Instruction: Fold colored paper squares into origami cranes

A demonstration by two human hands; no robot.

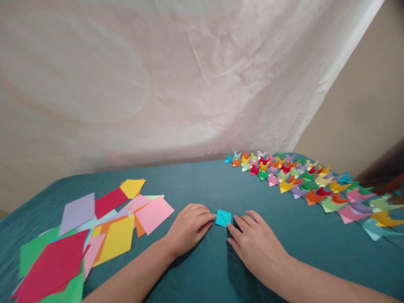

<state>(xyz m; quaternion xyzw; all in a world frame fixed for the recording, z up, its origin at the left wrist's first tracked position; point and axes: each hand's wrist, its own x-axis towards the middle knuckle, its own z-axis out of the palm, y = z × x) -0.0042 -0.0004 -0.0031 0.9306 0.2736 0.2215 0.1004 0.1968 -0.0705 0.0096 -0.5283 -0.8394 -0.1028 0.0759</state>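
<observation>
A small folded turquoise paper square [223,218] lies flat on the teal tablecloth [195,185] in front of me. My left hand [189,227] rests on the cloth at the square's left edge, fingers together and fingertips touching it. My right hand [255,242] lies flat at its lower right, fingers stretched out, with the fingertips at the paper's edge. Neither hand lifts the paper.
A loose pile of coloured paper sheets [94,235] spreads over the left of the table. Several rows of small folded paper figures [309,181] in many colours line the right side. A creased pale cloth backdrop [158,84] hangs behind the table.
</observation>
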